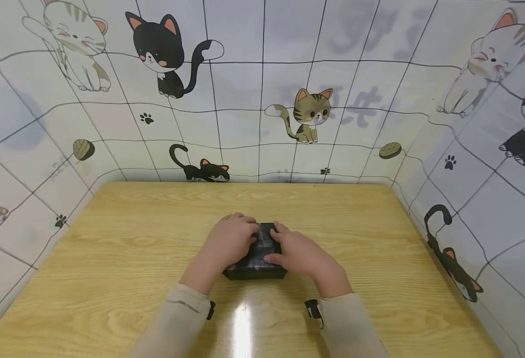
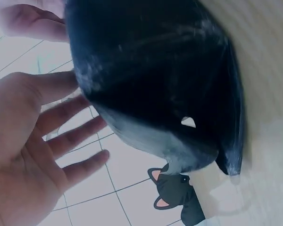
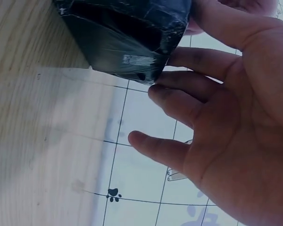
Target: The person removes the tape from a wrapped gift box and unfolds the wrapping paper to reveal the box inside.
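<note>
Left hand (image 1: 230,240) and right hand (image 1: 303,252) touch a black package (image 1: 255,259) — seemingly plastic-wrapped.

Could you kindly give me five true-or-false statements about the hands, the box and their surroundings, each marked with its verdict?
1. The left hand and the right hand both touch the box. True.
2. The box is bright red. False: it is black.
3. The box is on the table. True.
4. The backdrop shows cartoon cats. True.
5. The box stands right against the backdrop. False: a stretch of the table lies between them.
</note>
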Demonstrator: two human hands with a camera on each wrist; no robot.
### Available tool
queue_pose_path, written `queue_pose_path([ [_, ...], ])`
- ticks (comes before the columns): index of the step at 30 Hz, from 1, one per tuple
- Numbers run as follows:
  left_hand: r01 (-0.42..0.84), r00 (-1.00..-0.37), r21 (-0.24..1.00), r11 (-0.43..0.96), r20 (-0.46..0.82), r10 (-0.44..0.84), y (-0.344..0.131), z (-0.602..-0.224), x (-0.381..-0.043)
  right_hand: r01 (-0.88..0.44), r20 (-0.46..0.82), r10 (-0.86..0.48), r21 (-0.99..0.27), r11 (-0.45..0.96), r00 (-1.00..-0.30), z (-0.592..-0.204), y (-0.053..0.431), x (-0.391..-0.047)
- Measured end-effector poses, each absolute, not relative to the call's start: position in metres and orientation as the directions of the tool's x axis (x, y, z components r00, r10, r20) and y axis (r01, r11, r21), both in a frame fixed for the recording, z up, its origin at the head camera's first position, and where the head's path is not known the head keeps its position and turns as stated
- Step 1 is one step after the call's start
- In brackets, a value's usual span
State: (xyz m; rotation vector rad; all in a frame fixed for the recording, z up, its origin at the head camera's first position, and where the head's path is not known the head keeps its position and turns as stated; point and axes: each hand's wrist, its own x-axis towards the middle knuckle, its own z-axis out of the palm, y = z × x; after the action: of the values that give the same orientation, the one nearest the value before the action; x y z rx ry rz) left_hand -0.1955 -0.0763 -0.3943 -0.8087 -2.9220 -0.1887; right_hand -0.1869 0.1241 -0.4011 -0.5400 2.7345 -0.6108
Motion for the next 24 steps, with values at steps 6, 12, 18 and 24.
queue_pose_path([
  [6,0.626,-0.780,0.101,0.773,0.090,0.619,-0.080,-0.397,-0.215,-0.277,-0.223,-0.408,-0.450,0.849,-0.885,-0.395,0.120,-0.185],
  [12,0.684,-0.727,-0.012,0.729,0.079,0.682,-0.079,-0.395,-0.221,-0.281,-0.227,-0.411,-0.445,0.850,-0.883,-0.392,0.120,-0.184],
  [18,0.709,-0.683,-0.252,0.659,-0.009,0.731,-0.078,-0.394,-0.218,-0.290,-0.230,-0.412,-0.424,0.858,-0.882,-0.394,0.120,-0.183],
  [24,0.711,-0.666,-0.365,0.601,-0.076,0.742,-0.076,-0.398,-0.217,-0.288,-0.240,-0.399,-0.391,0.874,-0.885,-0.394,0.118,-0.182],
])
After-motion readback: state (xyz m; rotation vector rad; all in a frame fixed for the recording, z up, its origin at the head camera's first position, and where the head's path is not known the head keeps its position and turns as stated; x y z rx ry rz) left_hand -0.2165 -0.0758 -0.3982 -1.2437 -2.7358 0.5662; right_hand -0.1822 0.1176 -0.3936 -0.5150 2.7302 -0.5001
